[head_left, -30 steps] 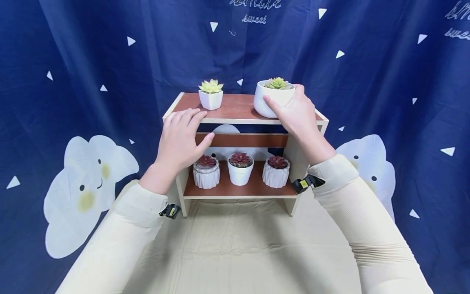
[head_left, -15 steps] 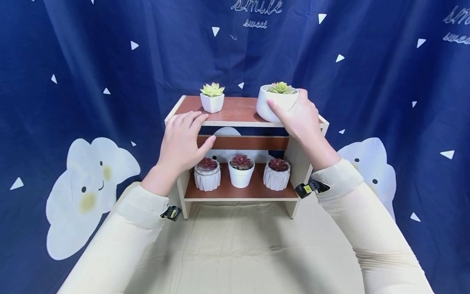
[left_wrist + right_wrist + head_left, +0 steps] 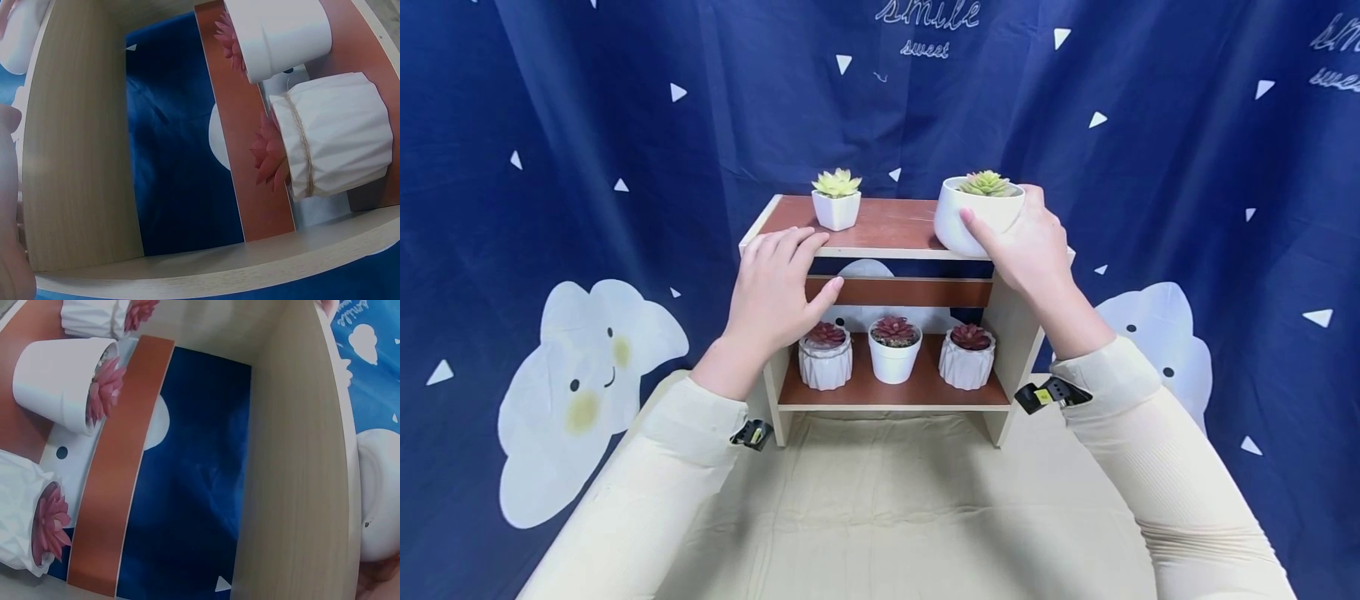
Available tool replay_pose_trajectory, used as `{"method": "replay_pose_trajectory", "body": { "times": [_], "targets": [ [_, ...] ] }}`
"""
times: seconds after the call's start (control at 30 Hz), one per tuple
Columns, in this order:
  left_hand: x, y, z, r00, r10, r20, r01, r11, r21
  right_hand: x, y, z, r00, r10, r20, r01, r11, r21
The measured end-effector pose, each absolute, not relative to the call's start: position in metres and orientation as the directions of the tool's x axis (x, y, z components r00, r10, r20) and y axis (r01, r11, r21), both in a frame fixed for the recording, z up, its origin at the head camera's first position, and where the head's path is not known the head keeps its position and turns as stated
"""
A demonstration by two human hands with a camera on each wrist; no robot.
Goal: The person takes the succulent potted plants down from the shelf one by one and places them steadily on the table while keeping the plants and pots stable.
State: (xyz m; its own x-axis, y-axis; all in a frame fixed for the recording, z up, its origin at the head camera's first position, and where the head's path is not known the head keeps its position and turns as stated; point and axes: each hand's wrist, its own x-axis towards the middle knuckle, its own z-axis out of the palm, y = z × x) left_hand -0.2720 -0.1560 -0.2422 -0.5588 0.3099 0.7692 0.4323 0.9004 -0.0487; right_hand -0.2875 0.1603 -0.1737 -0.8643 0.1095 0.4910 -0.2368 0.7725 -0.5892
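Observation:
In the head view my right hand [image 3: 1033, 246] grips a round white pot with a green succulent [image 3: 973, 218] at the right of the shelf's top board. The thumb lies along the pot's front, and the other fingers are mostly hidden behind its right side. That pot's pale underside [image 3: 382, 494] shows beside the board edge in the right wrist view. My left hand [image 3: 778, 287] rests on the board's front left edge, fingers extended and thumb apart, holding nothing. Just behind its fingertips stands a small faceted white pot with a pale green succulent [image 3: 837, 208].
The two-tier wooden shelf [image 3: 895, 408] stands on a beige cloth [image 3: 880, 517]. On its lower board are a left ribbed pot [image 3: 825, 367], a smooth white pot [image 3: 894, 364] and a right ribbed pot [image 3: 967, 367], each with a red succulent. A blue curtain [image 3: 775, 100] hangs behind.
My right hand has moved a little to the right along the top board with the round pot. The left hand stays on the front edge. The head view has shifted slightly.

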Motion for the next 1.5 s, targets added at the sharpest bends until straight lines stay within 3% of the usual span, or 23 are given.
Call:
{"method": "replay_pose_trajectory", "body": {
  "times": [0.23, 0.77, 1.5],
  "targets": [
    [-0.271, -0.156, -0.242, -0.553, 0.310, 0.773, 0.438, 0.898, -0.046, -0.282, 0.166, -0.171, -0.835, 0.102, 0.541, -0.294, 0.749, -0.594],
    [-0.271, -0.156, -0.242, -0.571, 0.301, 0.764, 0.426, 0.904, -0.038, -0.267, 0.182, -0.172, -0.831, 0.121, 0.542, -0.275, 0.758, -0.591],
    [-0.274, -0.157, -0.244, -0.544, 0.313, 0.779, 0.440, 0.896, -0.053, -0.251, 0.208, -0.184, -0.812, 0.117, 0.572, -0.292, 0.766, -0.572]
  ]
}}
